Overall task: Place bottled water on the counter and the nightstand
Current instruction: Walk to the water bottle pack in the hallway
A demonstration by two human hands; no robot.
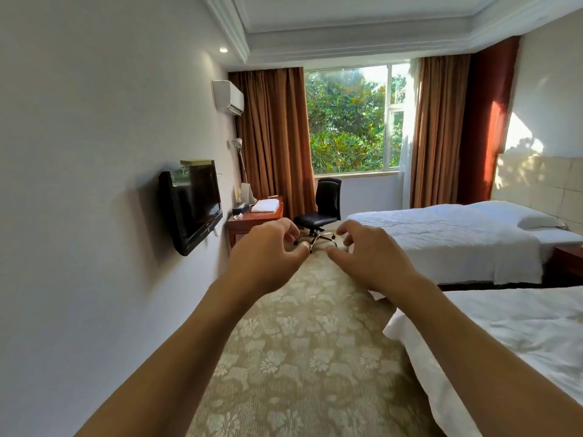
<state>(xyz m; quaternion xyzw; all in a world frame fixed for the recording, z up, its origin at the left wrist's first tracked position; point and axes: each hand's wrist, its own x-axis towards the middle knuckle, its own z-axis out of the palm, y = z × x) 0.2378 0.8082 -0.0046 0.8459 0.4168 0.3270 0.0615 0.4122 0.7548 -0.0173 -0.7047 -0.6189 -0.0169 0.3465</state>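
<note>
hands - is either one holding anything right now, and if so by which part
Nothing is held. The left hand and the right hand are both out in front with fingers loosely curled around empty air; no bottle is in view.

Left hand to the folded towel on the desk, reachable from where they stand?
Probably not yet. The left hand hangs empty over the carpet, well short of the towel on the desk. The path looks clear; walking closer should do it.

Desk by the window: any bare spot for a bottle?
The desk is crowded at the back: folded towels, a dark box. Bare wood shows along the front edge, towards the office chair. Both hands are empty.
</note>
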